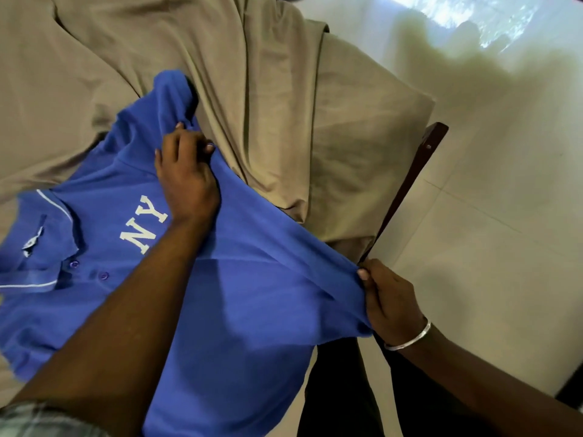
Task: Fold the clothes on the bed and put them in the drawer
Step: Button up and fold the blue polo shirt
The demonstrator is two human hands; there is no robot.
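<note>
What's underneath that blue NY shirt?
The blue shirt lies on a rumpled beige sheet covering the bed. Whatever sits directly beneath the shirt is hidden; its lower part hangs past the bed edge, held by both hands.

The blue polo shirt [239, 304] runs past the left and bottom edges, so its far sleeve and hem are cut off. The left forearm [126, 310] covers part of the shirt's front beside the white letters. The right hand [389, 305] hides the shirt edge it pinches. The bed frame [410, 181] shows only as a dark strip beneath the beige sheet [252, 74].
</note>
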